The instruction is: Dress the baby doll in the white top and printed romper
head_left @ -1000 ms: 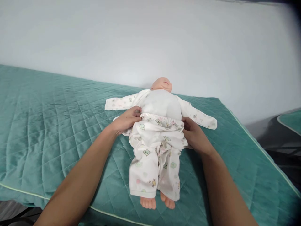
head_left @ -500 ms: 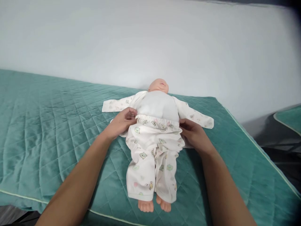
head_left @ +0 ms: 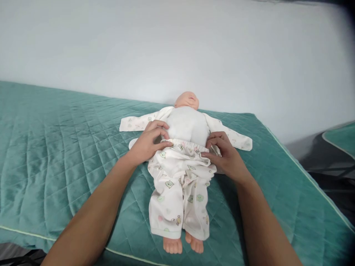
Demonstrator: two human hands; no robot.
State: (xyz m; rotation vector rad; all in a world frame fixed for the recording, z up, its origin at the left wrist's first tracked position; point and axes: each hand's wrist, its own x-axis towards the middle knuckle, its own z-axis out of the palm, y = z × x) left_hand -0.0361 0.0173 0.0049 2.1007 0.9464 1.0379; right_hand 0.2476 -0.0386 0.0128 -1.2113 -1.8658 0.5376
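A baby doll lies on its back, its feet toward me. It wears white printed pants with an elastic waistband, drawn up to the belly. My left hand grips the waistband at its left side between thumb and fingers. At the right side, my right hand pinches the same band, thumb in front and fingers at the edge. Above the band the doll's pale torso shows bare. A printed top has its sleeves spread to both sides; part of it lies under the doll.
Beneath the doll is a green quilted cover with a pale piped edge. A white wall rises right behind the doll's head. Another green-covered surface stands at the far right.
Both hands have moved from the outer sides of the waistband inward over its front, thumbs now on the fabric. The waistband sits slightly lower; the doll's feet have shifted a little toward me.
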